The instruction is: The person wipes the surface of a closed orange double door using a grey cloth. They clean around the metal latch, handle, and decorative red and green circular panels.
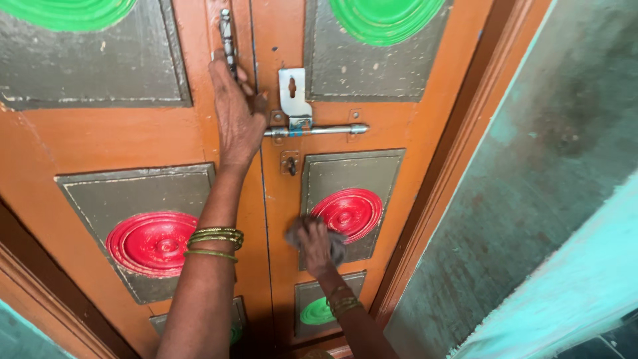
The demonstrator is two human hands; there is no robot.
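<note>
Braced flat against the orange wooden double door (100, 139), the left hand (238, 113) was pressed beside its grey metal bolt (312, 129). A grey rag (332, 240) was clutched by the right hand (316, 244) on a red-disc panel (349, 213); lower panels looked unwiped.

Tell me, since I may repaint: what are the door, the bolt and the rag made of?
Door: seemingly wood, glossy orange paint, chipped at the panel edges. Bolt: bare silvery metal, shiny, with a flat hasp. Rag under the right hand: soft greyish cloth, crumpled. Left hand rests on the door.
</note>
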